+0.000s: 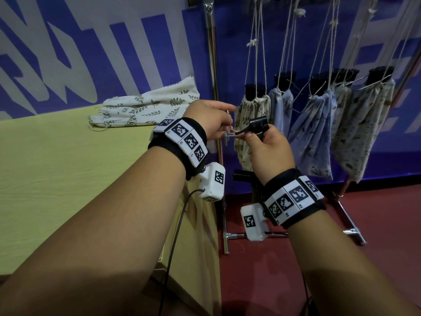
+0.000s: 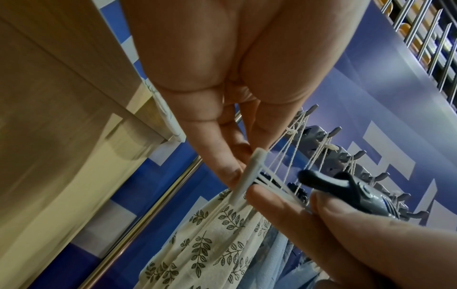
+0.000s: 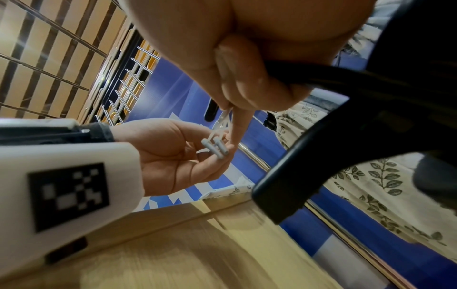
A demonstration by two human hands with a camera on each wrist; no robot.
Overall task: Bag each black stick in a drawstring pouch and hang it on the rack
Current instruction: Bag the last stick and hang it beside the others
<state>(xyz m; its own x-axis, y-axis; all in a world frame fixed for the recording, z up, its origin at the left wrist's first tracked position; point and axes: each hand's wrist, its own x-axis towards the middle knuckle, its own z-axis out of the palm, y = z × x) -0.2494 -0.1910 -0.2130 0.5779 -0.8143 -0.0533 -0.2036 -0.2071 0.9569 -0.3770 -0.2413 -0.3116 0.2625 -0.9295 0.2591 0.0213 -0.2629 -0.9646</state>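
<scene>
Black stick (image 1: 258,126) is held in the right hand (image 1: 268,151), fingers curled round it, its long axis running down through the fist and its head uppermost, in front of the rack (image 1: 214,65). Left hand (image 1: 209,119) pinches a white plastic tag (image 2: 249,174) joined to the stick's head. Spare pouches (image 1: 148,110) lie on the desk (image 1: 57,167), up-left beyond the left hand, which is nearer. Filled pouches (image 1: 314,124) hang to the right.

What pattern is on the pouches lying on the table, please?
Cream pouches, green leaf sprigs; head view.
</scene>
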